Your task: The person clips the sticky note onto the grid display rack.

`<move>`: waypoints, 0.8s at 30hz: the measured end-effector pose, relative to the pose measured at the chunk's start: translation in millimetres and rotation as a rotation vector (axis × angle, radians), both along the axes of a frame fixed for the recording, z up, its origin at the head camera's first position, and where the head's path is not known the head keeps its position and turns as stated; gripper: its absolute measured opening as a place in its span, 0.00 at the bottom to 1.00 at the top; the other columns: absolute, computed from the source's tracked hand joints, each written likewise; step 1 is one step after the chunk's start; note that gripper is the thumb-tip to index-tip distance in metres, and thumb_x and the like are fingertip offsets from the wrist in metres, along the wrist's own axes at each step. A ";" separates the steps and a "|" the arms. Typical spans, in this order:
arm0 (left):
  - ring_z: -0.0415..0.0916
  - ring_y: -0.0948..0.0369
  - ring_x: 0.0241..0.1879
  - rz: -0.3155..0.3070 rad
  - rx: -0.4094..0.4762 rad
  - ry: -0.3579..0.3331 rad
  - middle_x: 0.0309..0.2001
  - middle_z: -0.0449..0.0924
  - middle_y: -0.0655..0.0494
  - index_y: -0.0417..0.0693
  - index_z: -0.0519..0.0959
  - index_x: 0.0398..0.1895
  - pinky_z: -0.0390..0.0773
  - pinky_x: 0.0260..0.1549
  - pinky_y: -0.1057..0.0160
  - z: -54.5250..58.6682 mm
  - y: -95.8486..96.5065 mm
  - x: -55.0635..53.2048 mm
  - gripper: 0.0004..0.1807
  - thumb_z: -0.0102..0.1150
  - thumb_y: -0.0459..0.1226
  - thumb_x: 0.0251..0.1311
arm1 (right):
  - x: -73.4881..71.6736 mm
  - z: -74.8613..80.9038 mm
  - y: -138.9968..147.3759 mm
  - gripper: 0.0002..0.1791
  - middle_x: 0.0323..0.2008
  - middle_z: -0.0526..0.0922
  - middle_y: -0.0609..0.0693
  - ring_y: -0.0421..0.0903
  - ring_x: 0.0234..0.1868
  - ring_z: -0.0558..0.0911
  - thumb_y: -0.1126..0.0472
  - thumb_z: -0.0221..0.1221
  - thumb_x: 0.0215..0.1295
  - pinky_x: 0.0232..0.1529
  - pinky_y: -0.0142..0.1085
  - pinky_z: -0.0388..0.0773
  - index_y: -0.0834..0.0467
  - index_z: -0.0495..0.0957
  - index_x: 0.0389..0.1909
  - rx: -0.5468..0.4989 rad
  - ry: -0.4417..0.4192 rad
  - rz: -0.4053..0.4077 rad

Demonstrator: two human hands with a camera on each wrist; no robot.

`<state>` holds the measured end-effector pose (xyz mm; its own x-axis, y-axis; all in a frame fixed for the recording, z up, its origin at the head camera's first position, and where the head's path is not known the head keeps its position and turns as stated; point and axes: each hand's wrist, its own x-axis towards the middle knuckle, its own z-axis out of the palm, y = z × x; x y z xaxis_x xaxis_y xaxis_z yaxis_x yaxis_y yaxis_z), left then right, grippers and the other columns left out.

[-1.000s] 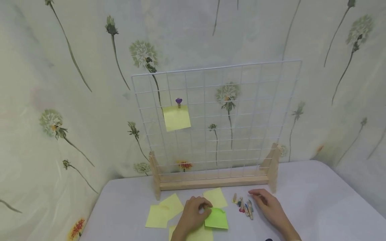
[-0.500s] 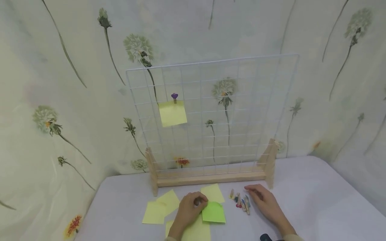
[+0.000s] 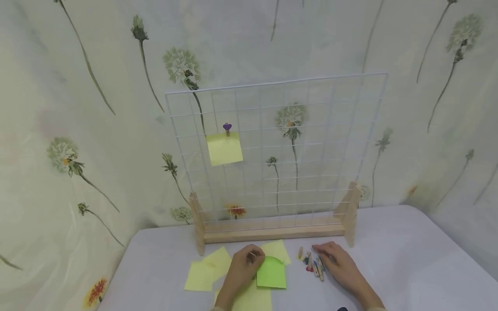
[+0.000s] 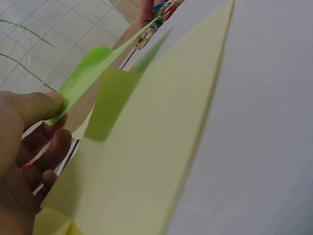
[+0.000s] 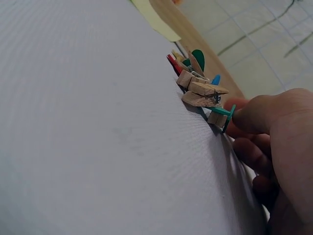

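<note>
My left hand (image 3: 242, 270) pinches a bright green sticky note (image 3: 271, 272) by its upper left corner between thumb and index finger. The left wrist view has this green note (image 4: 85, 73) raised at a slant over a large pale yellow note (image 4: 146, 147). On the right, my right hand (image 3: 342, 265) lies beside a small heap of wooden clothespins (image 3: 317, 268) with coloured heads. In the right wrist view its thumb tip is right at a clothespin with a teal head (image 5: 229, 117), the other fingers loosely bent.
A white wire grid (image 3: 272, 172) stands in a wooden base (image 3: 272, 234) behind the notes. A purple heart clothespin (image 3: 227, 127) holds a yellow note (image 3: 225, 149) on it. More yellow notes (image 3: 199, 276) lie on the white table (image 3: 408, 259), left and front. A flowered cloth (image 3: 97, 172) hangs behind.
My left hand has shifted the green note slightly left, and the note looks more lifted. The right hand has moved left, closer over the clothespins. The head view has tilted a little.
</note>
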<state>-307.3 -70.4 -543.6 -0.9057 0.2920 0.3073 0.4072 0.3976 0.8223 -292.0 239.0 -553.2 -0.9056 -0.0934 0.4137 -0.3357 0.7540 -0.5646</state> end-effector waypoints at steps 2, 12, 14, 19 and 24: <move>0.74 0.71 0.34 0.001 0.013 -0.013 0.35 0.80 0.63 0.55 0.79 0.36 0.75 0.36 0.72 -0.4 -1.1 -0.1 0.03 0.58 0.41 0.61 | 1.2 -0.5 0.0 0.14 0.40 0.79 0.35 0.38 0.45 0.78 0.65 0.59 0.62 0.48 0.39 0.75 0.47 0.81 0.46 0.004 0.020 0.013; 0.76 0.66 0.34 -0.011 0.063 -0.013 0.37 0.82 0.56 0.53 0.79 0.36 0.75 0.36 0.72 4.5 -2.7 -0.9 0.04 0.59 0.41 0.61 | -0.7 -0.3 1.2 0.14 0.40 0.79 0.33 0.36 0.46 0.78 0.67 0.58 0.61 0.49 0.36 0.75 0.44 0.81 0.41 -0.015 0.026 0.037; 0.76 0.66 0.35 -0.006 0.074 -0.022 0.37 0.82 0.56 0.52 0.80 0.37 0.75 0.36 0.72 6.1 -2.4 0.1 0.04 0.59 0.41 0.60 | -0.9 -0.4 1.3 0.15 0.40 0.79 0.33 0.35 0.45 0.77 0.68 0.58 0.61 0.49 0.36 0.75 0.44 0.81 0.40 -0.020 0.014 0.039; 0.75 0.67 0.35 0.017 0.072 -0.051 0.37 0.82 0.56 0.53 0.79 0.38 0.75 0.36 0.72 6.8 -1.3 0.3 0.06 0.58 0.42 0.61 | -1.1 -1.5 2.9 0.16 0.39 0.79 0.35 0.35 0.44 0.78 0.71 0.59 0.59 0.48 0.35 0.75 0.45 0.81 0.40 -0.019 0.036 0.074; 0.75 0.68 0.34 0.042 0.064 -0.070 0.38 0.82 0.58 0.54 0.79 0.38 0.75 0.36 0.72 5.5 -1.2 -2.6 0.08 0.58 0.45 0.61 | -2.1 -0.7 4.6 0.17 0.40 0.79 0.36 0.36 0.44 0.77 0.72 0.59 0.58 0.48 0.35 0.75 0.45 0.81 0.39 -0.018 0.045 0.092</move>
<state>-309.9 -71.6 -538.0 -0.9367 0.2348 0.2599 0.3320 0.3593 0.8721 -294.1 243.7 -554.0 -0.8738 -0.1677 0.4564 -0.4286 0.7088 -0.5602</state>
